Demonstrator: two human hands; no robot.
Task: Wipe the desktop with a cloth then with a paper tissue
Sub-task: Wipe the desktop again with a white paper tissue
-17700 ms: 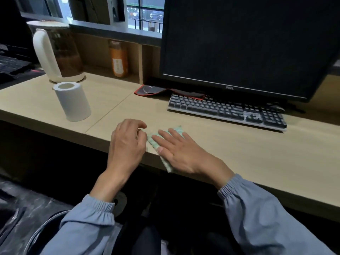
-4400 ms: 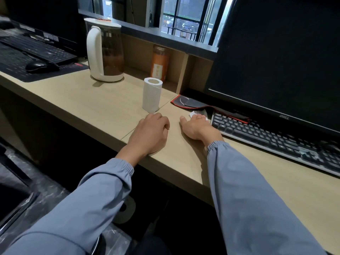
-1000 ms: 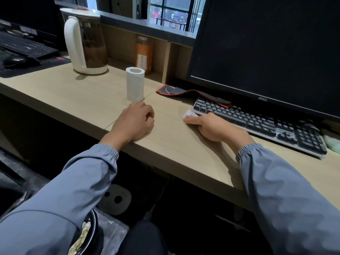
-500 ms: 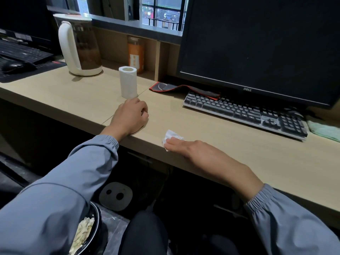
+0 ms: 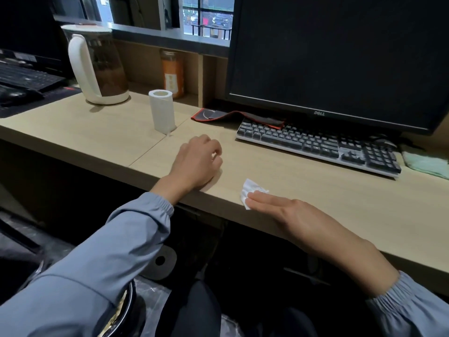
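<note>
Since the green cloth (image 5: pixel 427 164) lies set aside beyond the keyboard (image 5: pixel 315 144), the tissue step is judged in hand. Paper tissue (image 5: pixel 250 190) is pinned flat on the tabletop (image 5: pixel 315 190) under the right hand (image 5: pixel 291 215) fingers (image 5: pixel 261 199), extended (pressing, not gripping). Left hand (image 5: pixel 196 164) fingers are curled, nothing visibly held. Next: sweep across unwiped tabletop, pressure kept.

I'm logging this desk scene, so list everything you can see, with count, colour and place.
desk: one, light wood, across the view
monitor: one, black, rear right
keyboard: one, black, below the monitor
mouse pad: one, black with red edge, left of the keyboard
tissue roll: one, white, upright, centre left
kettle: one, white and glass, rear left
jar: one, orange, in the alcove
cloth: one, pale green, far right
tissue: one, white, front edge, under the right fingers
left hand: curled, on the desk
right hand: flat, on the tissue
</note>
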